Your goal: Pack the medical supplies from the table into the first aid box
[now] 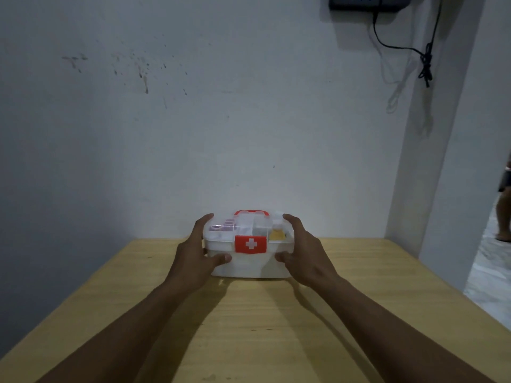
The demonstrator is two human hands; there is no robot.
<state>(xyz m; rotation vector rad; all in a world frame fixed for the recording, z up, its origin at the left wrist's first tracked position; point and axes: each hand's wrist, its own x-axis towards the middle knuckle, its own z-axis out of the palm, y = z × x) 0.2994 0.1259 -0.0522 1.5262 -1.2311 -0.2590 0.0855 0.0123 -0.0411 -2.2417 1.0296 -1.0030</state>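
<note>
so the first aid box (249, 258) sits in the middle of the frame, right at the far edge of the wooden table (249, 327) and close up against the wall (193, 120). lid's down, red latch (250, 244) with the white cross faces the camera, red handle (251, 212) lies flat on top. through the clear lid you can make out some stuff packed inside, something purplish toward the left and something yellowish toward the right, too blurry to say what exactly.

left hand (196, 254) is wrapped around the box's left end, fingers curled over the top corner and thumb pressed on the front wall. right hand (305, 254) does the same on the right end, thumb on the front, fingers over the top right corner. so both are gripping the box, one per side.

room-wise: the tabletop in the lower half of the frame is bare wood on both sides of the forearms, its left and right edges running out toward the bottom corners. behind the box there's barely any gap to the wall. upper right of the frame has a dark power strip (365, 2) with a black cable (423, 59) hanging down, and a doorway at the right edge.
</note>
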